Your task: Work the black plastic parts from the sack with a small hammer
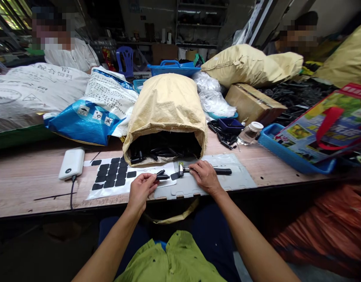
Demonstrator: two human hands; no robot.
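Wooden bench: black part pinched in left hand; right hand grips hammer.

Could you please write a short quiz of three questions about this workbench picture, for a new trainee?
1. True or false: the left hand holds a small black part.
2. What does the right hand grip? A) small hammer B) glass jar C) power bank
3. Fill in: the open tan sack behind the hands is filled with black ____.

Key: 1 true; 2 A; 3 parts.
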